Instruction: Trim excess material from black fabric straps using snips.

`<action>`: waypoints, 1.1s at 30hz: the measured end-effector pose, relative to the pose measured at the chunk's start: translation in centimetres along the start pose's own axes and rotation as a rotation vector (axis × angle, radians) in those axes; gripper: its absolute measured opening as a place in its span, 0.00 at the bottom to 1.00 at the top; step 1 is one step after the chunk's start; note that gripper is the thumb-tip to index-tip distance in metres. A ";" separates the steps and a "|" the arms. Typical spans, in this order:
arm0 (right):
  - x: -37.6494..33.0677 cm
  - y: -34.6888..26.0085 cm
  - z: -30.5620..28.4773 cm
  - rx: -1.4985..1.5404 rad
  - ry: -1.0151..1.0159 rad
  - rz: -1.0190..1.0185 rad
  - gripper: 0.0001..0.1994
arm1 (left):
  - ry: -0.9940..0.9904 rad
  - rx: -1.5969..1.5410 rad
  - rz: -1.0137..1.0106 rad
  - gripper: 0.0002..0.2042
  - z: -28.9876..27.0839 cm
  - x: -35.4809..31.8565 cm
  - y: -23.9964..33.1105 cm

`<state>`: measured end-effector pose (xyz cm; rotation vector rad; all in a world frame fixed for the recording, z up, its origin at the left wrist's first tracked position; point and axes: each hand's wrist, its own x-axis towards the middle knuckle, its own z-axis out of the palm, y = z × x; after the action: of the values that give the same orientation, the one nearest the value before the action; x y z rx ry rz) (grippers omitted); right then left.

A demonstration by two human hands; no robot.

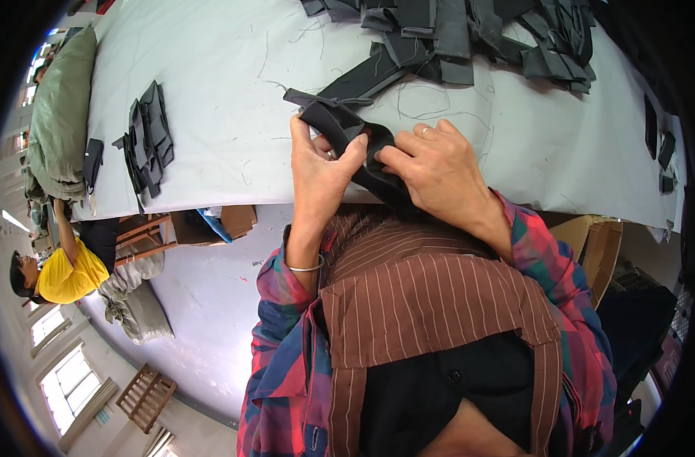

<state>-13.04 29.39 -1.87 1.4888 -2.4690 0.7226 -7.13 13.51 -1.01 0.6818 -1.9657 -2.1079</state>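
At the far left a person in a yellow top [69, 276] sits beside the desk [210, 91], near a small stack of dark cut pieces [149, 137]. The left hand [321, 164] pinches the dark fabric strip [347, 129] at the desk's near edge; the right hand [439, 171] presses fingers closed on it, seemingly to fold it. A larger dark pile [477, 34] lies far right. No labels show.

On the table [210, 99] a folded fabric piece [340, 126] lies at the near edge between the left hand [321, 164] and right hand [439, 164], a fabric heap [469, 34] behind it, a small stack [148, 137] far left, and a sack [58, 114] beyond that.
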 end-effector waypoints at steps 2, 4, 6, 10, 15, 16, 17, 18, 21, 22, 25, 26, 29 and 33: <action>0.0 0.1 0.1 -0.002 0.003 -0.005 0.03 | 0.000 -0.008 -0.007 0.21 0.0 0.0 0.0; -0.1 0.1 0.2 -0.004 0.007 -0.011 0.03 | -0.005 -0.012 0.010 0.20 0.0 0.1 0.0; -0.1 0.3 0.2 -0.003 0.017 0.023 0.03 | -0.011 -0.008 0.019 0.20 -0.1 0.1 0.0; 0.4 0.3 -1.1 0.111 0.026 0.106 0.02 | 0.002 0.020 -0.003 0.23 -1.2 -0.5 0.6; 0.6 1.3 -3.7 0.695 0.040 0.312 0.08 | -0.180 -0.611 -0.059 0.19 -7.9 -0.4 2.6; 0.7 1.5 -3.6 0.719 0.046 0.280 0.08 | -0.055 -0.642 -0.128 0.18 -9.2 -0.4 2.8; 0.8 1.8 -3.5 0.657 0.039 0.359 0.09 | 0.071 -0.676 -0.194 0.16 -10.4 -0.3 3.0; 0.9 2.1 -3.4 0.584 0.032 0.438 0.10 | 0.068 -0.383 -0.218 0.17 -11.8 0.2 2.3; 0.4 3.0 -2.3 0.523 0.107 0.413 0.11 | 0.042 -0.038 -0.224 0.19 -11.8 0.2 3.2; 0.3 3.2 -2.3 0.466 0.068 0.425 0.12 | 0.049 -0.083 -0.233 0.21 -12.4 0.4 3.9; 0.2 3.8 -1.9 0.176 -0.040 0.338 0.14 | 0.154 -0.125 -0.094 0.21 -13.9 1.2 4.4; 0.2 3.6 -1.5 0.009 -0.052 0.307 0.17 | 0.217 -0.142 -0.073 0.21 -13.8 1.6 4.3; 2.4 1.0 -1.8 -0.024 0.124 0.144 0.19 | 0.192 -0.184 0.023 0.31 -12.6 2.1 3.8; 4.5 -3.5 -1.0 1.143 -0.196 0.413 0.32 | 0.140 -0.197 0.072 0.34 -5.2 1.9 3.6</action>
<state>-12.32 25.03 1.81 1.2618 -2.6074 2.4540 -7.13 7.64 1.97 0.6892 -1.6585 -2.1131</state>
